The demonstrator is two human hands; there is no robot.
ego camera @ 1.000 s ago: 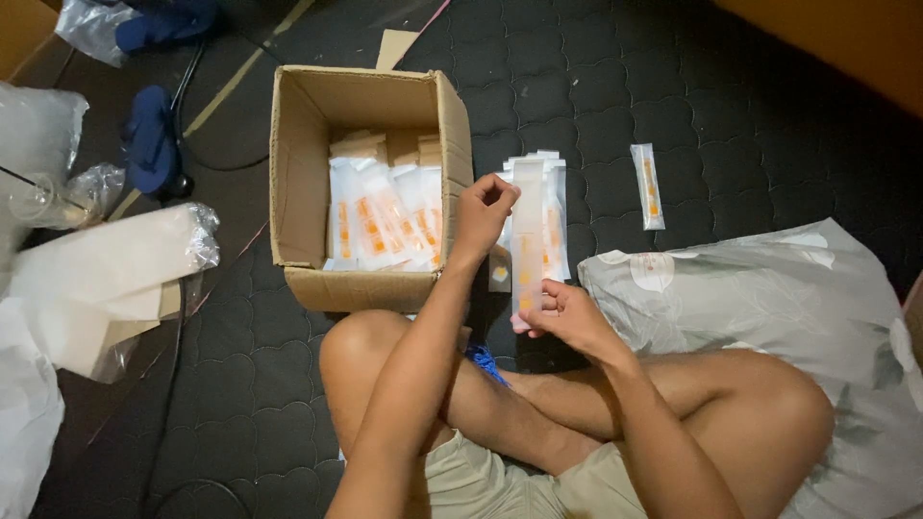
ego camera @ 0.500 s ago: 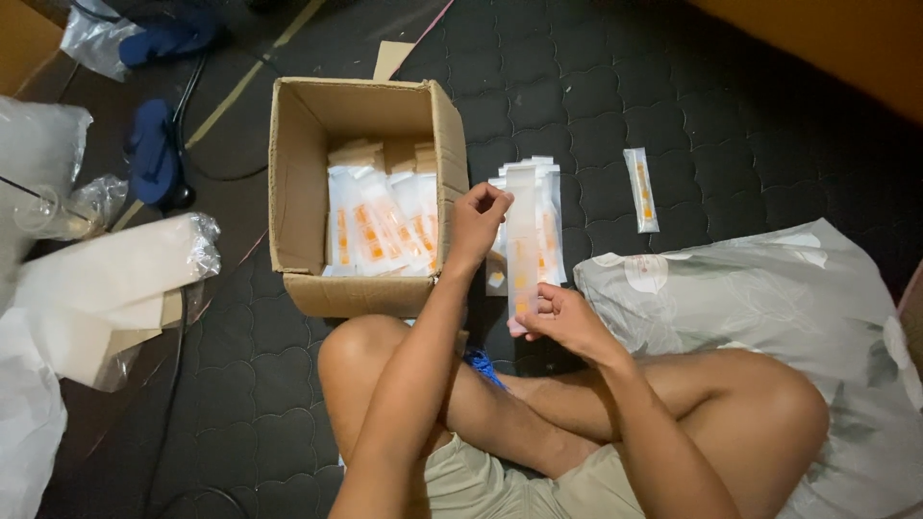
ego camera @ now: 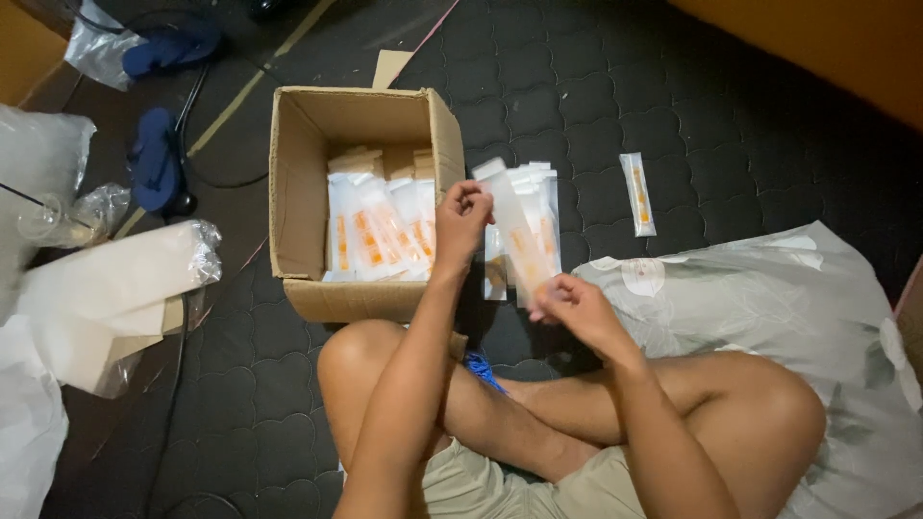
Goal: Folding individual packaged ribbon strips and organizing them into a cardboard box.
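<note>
Fingers of the left hand (ego camera: 464,213) pinch the top of a clear packet (ego camera: 516,234) while the right hand (ego camera: 567,300) grips its bottom, stretching it flat above the pile (ego camera: 538,197), at three o'clock from the box (ego camera: 298,173).

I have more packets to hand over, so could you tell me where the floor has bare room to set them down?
The dark floor mat is bare beyond the lone packet, up towards the orange edge. It is crowded left of the cardboard box, with plastic bags and slippers, and between box and knees.
</note>
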